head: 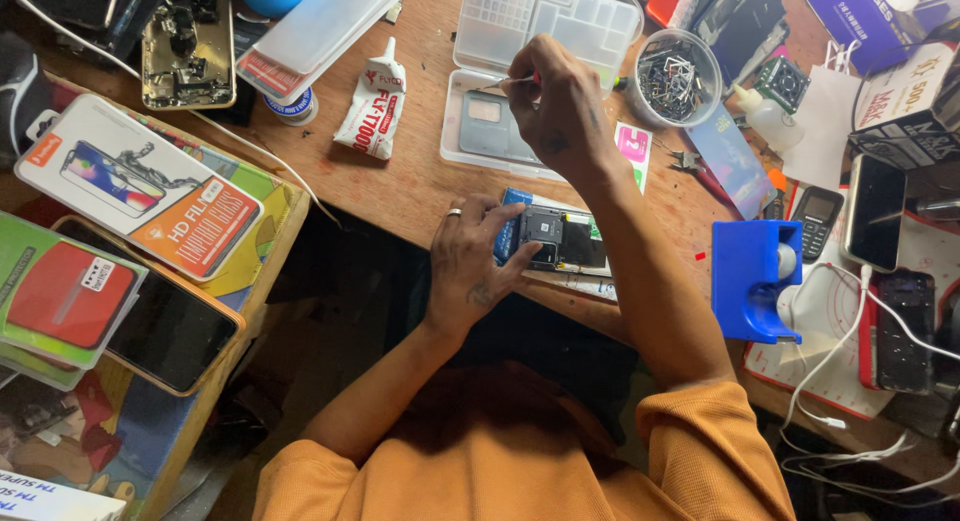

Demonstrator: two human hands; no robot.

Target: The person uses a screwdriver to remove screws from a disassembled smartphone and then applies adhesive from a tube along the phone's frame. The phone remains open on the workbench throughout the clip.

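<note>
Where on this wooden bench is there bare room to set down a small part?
The clearest patch is the bare wood of the bench between the white glue tube, the clear tray and the left hand. A small strip lies between the opened phone and the blue tape dispenser. The far edge and right side are crowded.

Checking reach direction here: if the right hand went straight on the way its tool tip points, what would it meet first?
The right hand holds a thin tool pointing left over the clear parts tray. Straight on, it would probably meet the white glue tube first; heights are unclear.

Two hands (470, 266), one opened phone (560, 239), one glue tube (372, 106), one tape dispenser (752, 281).
</note>
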